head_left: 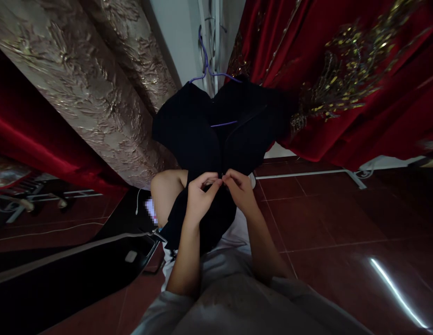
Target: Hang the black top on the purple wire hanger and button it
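A very dark, navy or black garment (195,125) hangs on a purple wire hanger (206,65), and its lower part drapes over my lap. Its two front edges meet along a middle line above my hands. My left hand (202,190) is closed, with thumb and forefinger pinching the garment at that middle line. My right hand (239,186) pinches it just opposite, its fingertips almost touching the left ones. A tiny bright spot shows between the fingertips, too small to make out. The fingers partly hide the cloth they grip.
Shiny beige embossed fabric (98,88) hangs at the left. Red cloth with gold sequins (349,70) hangs at the right, above a white rack foot (356,179). A black surface (80,279) with a pale strap lies at my left. The floor has dark red tiles (328,223).
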The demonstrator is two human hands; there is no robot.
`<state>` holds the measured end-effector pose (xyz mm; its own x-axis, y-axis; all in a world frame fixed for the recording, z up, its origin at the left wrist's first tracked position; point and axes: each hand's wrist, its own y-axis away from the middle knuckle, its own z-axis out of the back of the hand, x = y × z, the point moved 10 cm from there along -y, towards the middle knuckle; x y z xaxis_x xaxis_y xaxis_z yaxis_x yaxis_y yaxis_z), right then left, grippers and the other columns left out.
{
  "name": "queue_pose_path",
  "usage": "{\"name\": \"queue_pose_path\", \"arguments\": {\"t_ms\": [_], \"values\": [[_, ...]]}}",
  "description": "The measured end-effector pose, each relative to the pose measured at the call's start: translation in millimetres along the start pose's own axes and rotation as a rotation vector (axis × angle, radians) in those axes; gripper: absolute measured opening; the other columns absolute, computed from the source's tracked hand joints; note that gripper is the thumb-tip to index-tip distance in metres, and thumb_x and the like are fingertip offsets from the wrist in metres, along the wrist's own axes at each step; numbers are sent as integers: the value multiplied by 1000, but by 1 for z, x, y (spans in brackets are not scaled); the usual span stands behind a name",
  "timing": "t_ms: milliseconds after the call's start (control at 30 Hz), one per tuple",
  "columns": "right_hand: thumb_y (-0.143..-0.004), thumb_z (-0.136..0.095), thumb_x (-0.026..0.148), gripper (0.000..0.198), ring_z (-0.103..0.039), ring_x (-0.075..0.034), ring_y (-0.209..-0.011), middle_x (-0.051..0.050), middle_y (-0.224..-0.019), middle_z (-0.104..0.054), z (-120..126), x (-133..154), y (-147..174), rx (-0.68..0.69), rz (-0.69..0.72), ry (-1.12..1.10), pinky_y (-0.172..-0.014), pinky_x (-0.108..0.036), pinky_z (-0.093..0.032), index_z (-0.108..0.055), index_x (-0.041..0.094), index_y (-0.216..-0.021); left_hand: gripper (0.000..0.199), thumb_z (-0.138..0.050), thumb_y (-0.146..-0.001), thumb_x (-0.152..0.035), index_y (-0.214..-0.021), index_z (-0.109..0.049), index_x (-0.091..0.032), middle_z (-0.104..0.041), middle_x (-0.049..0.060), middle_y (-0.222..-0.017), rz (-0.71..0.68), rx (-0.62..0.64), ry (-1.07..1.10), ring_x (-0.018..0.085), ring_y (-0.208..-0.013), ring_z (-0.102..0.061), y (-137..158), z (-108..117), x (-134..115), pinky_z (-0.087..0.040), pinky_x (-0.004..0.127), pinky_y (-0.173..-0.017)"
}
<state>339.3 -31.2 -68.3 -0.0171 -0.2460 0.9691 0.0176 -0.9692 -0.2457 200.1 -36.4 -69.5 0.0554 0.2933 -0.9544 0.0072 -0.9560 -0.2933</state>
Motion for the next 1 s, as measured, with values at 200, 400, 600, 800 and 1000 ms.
{"name": "queue_pose_path", "arguments": {"t_ms": [200,400,600,800,1000], "values": [[-87,-61,31,31,-34,-11,-54,2,-56,-41,-11,-16,-5,141,-176,-115,-54,-28,-23,-56,19,-60,10,-69,-91,-27,-89,-70,-18,-72,5,-84,-56,-62,-177,19,-82,-71,-1,5,8,-58,32,-82],[-88,-62,33,23,-23,-6,-46,5,-50,-35,-15,49,-107,124,-130,-247,-46,-22,-13,-71,14,-78,2,-64,-90,-20,-89,-63,-20,-65,2,-80,-146,-207,-322,18,-76,-65,-11,-6,35,-54,32,-76],[-99,-57,35,30,-25,-5,-42,4,-52,-43,-15,120,-167,-20,50,-243,-41,-20,-16,-61,17,-76,8,-67,-93,-21,-89,-61,-24,-65,4,-77,-186,-82,-297,21,-72,-65,-45,-24,43,-52,35,-70],[-103,-52,29,36,-35,-6,-45,2,-55,-44,-15,110,-154,48,81,-96,-46,-21,-25,-56,17,-69,37,-59,-102,-25,-139,-56,-28,-65,6,-106,-503,-102,-268,20,-95,-65,-113,5,-81,-52,34,-86],[-100,-54,27,35,-41,-8,-51,2,-56,-44,-7,89,-155,-70,184,-5,-52,-23,-31,-56,17,-67,17,-77,-95,-34,-94,-67,-21,-61,3,-88,-678,48,-495,21,-86,-62,-159,-6,-130,-50,35,-82]]}}
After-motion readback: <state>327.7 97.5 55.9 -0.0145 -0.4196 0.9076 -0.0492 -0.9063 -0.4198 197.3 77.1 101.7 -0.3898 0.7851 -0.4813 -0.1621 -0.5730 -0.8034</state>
